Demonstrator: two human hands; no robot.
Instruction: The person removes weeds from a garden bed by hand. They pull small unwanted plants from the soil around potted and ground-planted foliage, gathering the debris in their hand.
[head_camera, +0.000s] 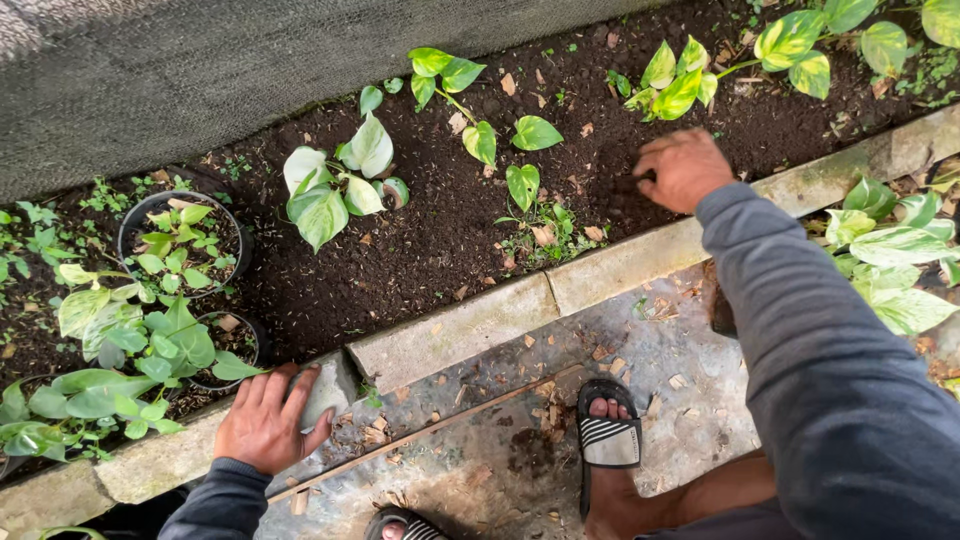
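You're working in soft, even daylight, no hard shadows anywhere. The dark soil (420, 250) soaks up light and loses some detail, while the pale variegated leaves (330, 185) come close to glare. Focus holds sharp through the middle. Your right sleeve (840, 380) looms large and slightly soft, and the concrete edging (600, 270) bows a little toward the corners.

No packages, labels, signs or screens visible anywhere in view.
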